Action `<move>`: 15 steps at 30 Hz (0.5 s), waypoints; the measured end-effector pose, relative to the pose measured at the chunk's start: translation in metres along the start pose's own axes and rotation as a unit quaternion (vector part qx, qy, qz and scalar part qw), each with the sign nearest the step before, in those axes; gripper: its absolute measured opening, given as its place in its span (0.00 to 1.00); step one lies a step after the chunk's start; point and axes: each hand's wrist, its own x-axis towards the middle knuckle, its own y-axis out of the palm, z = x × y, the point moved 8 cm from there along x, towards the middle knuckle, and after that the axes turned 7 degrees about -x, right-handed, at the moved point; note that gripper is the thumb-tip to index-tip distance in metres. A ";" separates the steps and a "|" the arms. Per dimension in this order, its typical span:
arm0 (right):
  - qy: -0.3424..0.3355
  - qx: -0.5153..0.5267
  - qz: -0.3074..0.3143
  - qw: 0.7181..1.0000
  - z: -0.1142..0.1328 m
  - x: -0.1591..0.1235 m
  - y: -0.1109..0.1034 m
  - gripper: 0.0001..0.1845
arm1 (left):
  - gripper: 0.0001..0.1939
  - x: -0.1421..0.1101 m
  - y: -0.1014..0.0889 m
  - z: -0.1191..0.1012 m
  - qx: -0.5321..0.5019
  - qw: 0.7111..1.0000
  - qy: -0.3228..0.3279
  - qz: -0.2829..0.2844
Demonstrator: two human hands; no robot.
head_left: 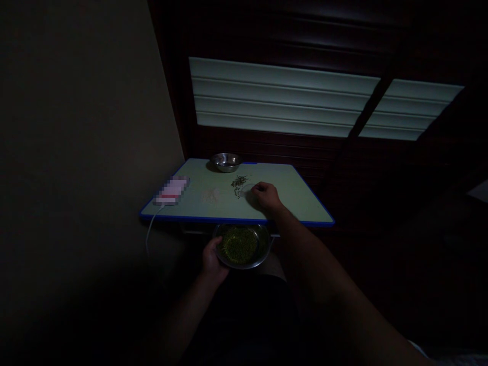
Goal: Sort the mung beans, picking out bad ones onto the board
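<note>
My left hand (213, 260) grips the left rim of a metal bowl (263, 256), held just below the table's front edge. Small green beans (239, 245), like mung beans, lie in that bowl. Over the table, my right hand (267, 195) is closed in a pinch at the edge of a clear, see-through piece (247, 189), whose kind is too faint to make out. Left of the fingers, a loose patch of small dark beans or seeds (239, 183) is spread on the tabletop.
The pale green table (297, 203) has a blue rim. A second metal bowl (226, 162) stands at its back edge. A blurred-out pink phone-like object (172, 191) with a white cable (149, 229) lies at the left. A faint pale patch (211, 195) marks the tabletop. Behind stands a dark slatted door (274, 101).
</note>
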 end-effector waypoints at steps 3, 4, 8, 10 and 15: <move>-0.004 0.021 0.010 1.000 -0.001 0.001 0.003 0.08 | 0.14 0.001 -0.001 0.000 -0.007 1.000 0.003 -0.002; -0.004 0.023 0.015 1.000 -0.002 0.001 0.004 0.08 | 0.15 0.001 -0.002 0.001 -0.007 1.000 0.003 -0.006; -0.005 0.025 0.025 0.999 -0.004 0.003 0.007 0.07 | 0.15 0.001 -0.002 0.000 0.001 1.000 0.007 -0.012; -0.011 0.031 0.025 0.999 -0.004 0.003 0.007 0.07 | 0.14 0.000 -0.001 -0.001 0.004 1.000 0.008 -0.009; -0.012 0.034 0.021 0.999 -0.005 0.003 0.008 0.07 | 0.15 -0.002 -0.001 -0.001 0.002 1.000 0.009 -0.011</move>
